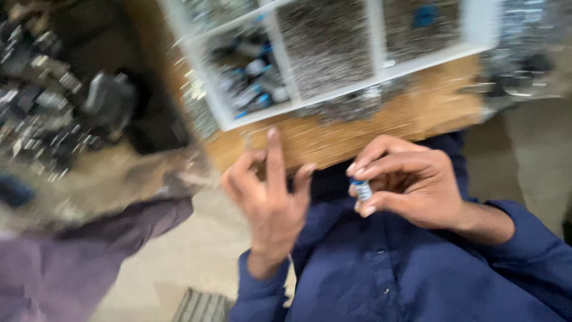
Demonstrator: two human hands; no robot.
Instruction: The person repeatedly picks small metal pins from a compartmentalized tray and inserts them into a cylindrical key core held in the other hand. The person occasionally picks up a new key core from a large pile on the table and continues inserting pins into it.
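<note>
Head view shows the right hand (411,188) pinching a small blue-and-white part (361,189) between thumb and fingers, held above the lap against a blue shirt (417,274). Left hand (268,191) is open and empty, fingers spread, just beside the edge of a wooden board (381,128). On the board stands a white divided tray (476,30); one compartment holds similar blue-tipped parts (250,71), the others hold fine grey metal pieces (328,42). Judged stage: one part is in hand and being worked; many parts remain in the tray. Motion blur hides finer detail. A purple sleeve (89,250) of another person lies at lower left
</note>
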